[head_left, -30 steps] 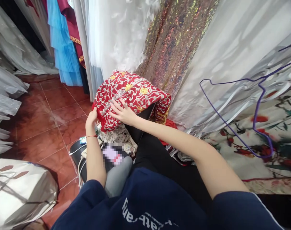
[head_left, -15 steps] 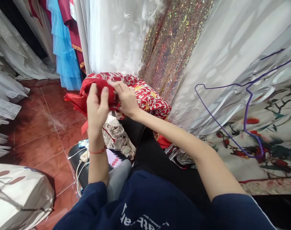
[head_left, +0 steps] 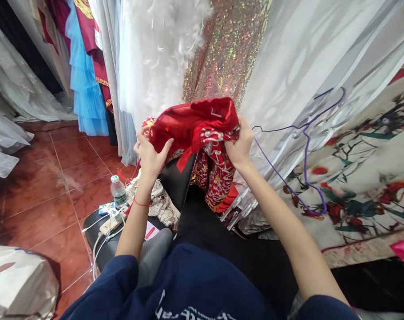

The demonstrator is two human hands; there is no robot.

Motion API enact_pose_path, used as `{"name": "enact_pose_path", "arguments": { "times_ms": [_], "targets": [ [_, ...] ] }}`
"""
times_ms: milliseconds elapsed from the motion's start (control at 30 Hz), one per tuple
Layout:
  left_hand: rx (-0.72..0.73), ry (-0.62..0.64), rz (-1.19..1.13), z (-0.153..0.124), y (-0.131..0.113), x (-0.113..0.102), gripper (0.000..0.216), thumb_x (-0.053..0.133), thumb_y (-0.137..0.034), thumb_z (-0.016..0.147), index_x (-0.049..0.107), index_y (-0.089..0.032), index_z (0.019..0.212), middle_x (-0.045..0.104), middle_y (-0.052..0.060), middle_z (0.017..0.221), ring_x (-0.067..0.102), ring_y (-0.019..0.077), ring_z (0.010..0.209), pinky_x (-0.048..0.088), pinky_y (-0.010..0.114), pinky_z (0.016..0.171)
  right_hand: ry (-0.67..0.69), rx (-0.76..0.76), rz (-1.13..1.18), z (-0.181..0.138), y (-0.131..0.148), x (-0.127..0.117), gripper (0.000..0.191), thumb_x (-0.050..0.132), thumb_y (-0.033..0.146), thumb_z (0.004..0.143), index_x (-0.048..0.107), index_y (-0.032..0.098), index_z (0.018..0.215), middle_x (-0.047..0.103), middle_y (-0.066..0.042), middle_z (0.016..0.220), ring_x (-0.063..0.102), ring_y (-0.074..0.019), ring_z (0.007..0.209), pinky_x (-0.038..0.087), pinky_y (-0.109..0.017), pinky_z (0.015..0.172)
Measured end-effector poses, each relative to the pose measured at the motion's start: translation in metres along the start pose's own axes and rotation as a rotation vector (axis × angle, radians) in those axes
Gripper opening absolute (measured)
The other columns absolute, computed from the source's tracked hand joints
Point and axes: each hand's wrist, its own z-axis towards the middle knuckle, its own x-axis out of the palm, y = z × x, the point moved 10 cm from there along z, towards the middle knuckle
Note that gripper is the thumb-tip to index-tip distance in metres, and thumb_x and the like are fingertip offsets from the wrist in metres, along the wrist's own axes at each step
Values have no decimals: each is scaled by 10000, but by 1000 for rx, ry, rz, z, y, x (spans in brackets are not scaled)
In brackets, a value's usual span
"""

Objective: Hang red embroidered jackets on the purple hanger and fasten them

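Both my hands hold up a red garment (head_left: 195, 126) with silver and gold embroidery, its plain red lining turned outward. My left hand (head_left: 150, 153) grips its left edge, fingers curled into the cloth. At the right edge my right hand (head_left: 239, 144) pinches the embroidered border. The rest of the garment hangs down between my arms over a black seat back (head_left: 177, 182).
A purple wire hanger (head_left: 298, 151) hangs at the right against plastic-covered floral fabric. A water bottle (head_left: 118, 192), a power strip with cables (head_left: 111, 222) and a patterned cloth (head_left: 160, 204) lie on a black stool. Hanging gowns fill the back. A silver bag (head_left: 18, 280) sits lower left.
The garment was lying folded; I lifted it with both hands and spread it, showing the red lining. My right hand moved to the right edge. The view shifted slightly.
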Motion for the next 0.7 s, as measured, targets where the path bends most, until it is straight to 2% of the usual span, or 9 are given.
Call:
{"name": "enact_pose_path", "arguments": {
  "times_ms": [33,100,167,200,333,467,533,600,700],
  "targets": [
    [18,59,-67,-1,-2,10,568,692,-525,842,527,-195,1274,674,109,1131,643,269,1045,473,413,978,-9,10,-15,-12,-6,-11,475,450,368,938,436,198,1382,633,-124,1183,635,-277,1065,550,-484,931],
    [84,225,-163,-7,-15,33,340,627,-476,892,611,-199,1088,688,42,902,634,199,824,491,312,816,-28,22,-57,-39,-19,-32,640,482,408,931,274,182,1493,585,-174,1289,645,-288,1087,574,-463,882],
    [164,374,-205,-20,-34,53,246,566,-435,925,636,-200,947,669,19,815,592,172,741,460,275,739,-17,6,-164,-66,-27,-53,753,500,445,931,154,181,1546,509,-223,1389,628,-315,1158,584,-463,861],
    [186,418,-222,-27,-43,61,247,543,-423,935,629,-197,888,651,11,782,569,163,714,443,268,714,0,-16,-238,-78,-29,-63,759,506,447,934,150,193,1554,474,-234,1425,608,-330,1204,582,-471,873],
    [129,506,-333,-52,-72,94,317,532,-445,930,526,-195,735,478,-32,619,427,120,585,352,254,599,107,-103,-516,-115,-27,-97,576,546,319,933,398,274,1488,395,-184,1514,492,-356,1365,514,-505,1020],
    [65,548,-490,-67,-100,142,423,431,-526,959,452,-204,686,440,-28,624,407,122,595,344,265,615,283,-146,-722,-138,-31,-114,318,519,198,947,629,222,1244,464,-190,1507,451,-365,1381,456,-505,1031],
    [42,580,-463,-72,-107,176,455,408,-544,959,444,-207,656,453,-18,617,423,133,603,346,273,626,413,-291,-762,-153,-30,-110,234,475,152,967,660,188,1107,547,-198,1441,483,-333,1337,445,-463,990],
    [46,643,-326,-79,-109,218,366,567,-500,876,506,-207,665,504,-11,620,458,148,614,349,277,638,589,-491,-725,-178,-26,-101,236,438,111,982,658,175,1039,648,-176,1302,552,-274,1223,429,-417,950],
    [96,766,-177,-91,-106,280,198,722,-362,712,609,-201,698,608,17,665,524,177,647,368,284,660,881,-639,-612,-221,-30,-93,288,402,56,978,640,157,1107,712,-110,1015,607,-200,925,402,-388,887]
  ]
}}
